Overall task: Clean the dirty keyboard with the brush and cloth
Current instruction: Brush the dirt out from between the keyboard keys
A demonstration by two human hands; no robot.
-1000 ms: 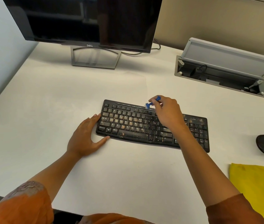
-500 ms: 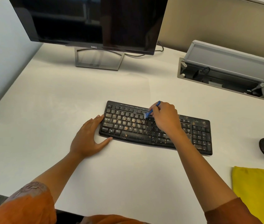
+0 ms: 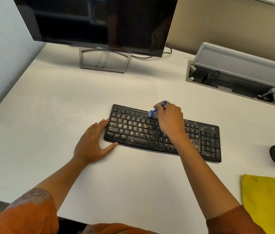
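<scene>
Two hands on the job. Left hand lies flat, fingers straight against the left end of the keyboard, likely bracing it against sliding. Right hand pinches the blue brush, bristles at the upper key rows mid-desk. Grime remains on keys. Yellow cloth waits, unused, at near right.

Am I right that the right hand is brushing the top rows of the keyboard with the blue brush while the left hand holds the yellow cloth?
Not quite. The head view shows the left hand resting open against the left end of the keyboard, steadying it. The yellow cloth lies untouched on the desk at the lower right. The rest holds: the right hand is brushing the top rows with the blue brush.
</scene>
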